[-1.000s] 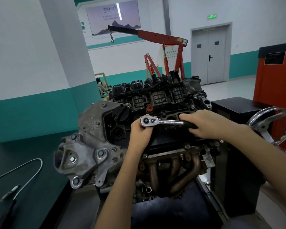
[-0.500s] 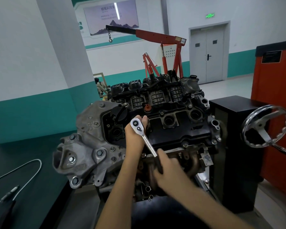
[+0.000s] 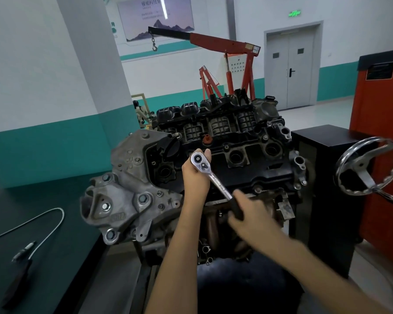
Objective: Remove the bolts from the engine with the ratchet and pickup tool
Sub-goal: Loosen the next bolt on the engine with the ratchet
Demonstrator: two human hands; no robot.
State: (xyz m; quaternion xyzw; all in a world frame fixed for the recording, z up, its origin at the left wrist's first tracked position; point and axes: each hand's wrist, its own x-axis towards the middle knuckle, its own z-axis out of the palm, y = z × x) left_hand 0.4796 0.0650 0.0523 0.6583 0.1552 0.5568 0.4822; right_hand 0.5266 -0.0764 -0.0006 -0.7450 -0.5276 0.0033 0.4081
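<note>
The engine (image 3: 254, 164) stands on a stand in front of me, its black valve cover facing up. A chrome ratchet (image 3: 210, 175) sits on the cover's near left part, head up and handle slanting down to the right. My left hand (image 3: 194, 177) wraps around the ratchet's head and the socket below it. My right hand (image 3: 247, 214) grips the black handle end near the exhaust manifold. The bolt under the socket is hidden. The flexible pickup tool (image 3: 32, 236) lies on the dark bench at the left.
The stand's chrome handwheel (image 3: 370, 165) juts out at the right beside a black cabinet (image 3: 327, 177). An orange cabinet (image 3: 381, 123) stands behind it. A red engine crane (image 3: 225, 53) is at the back. The dark bench (image 3: 43, 257) runs along the left.
My right hand has swung the ratchet handle from pointing right across the cover round toward me. In the last half second it moved only slightly. My left hand stayed on the head.
</note>
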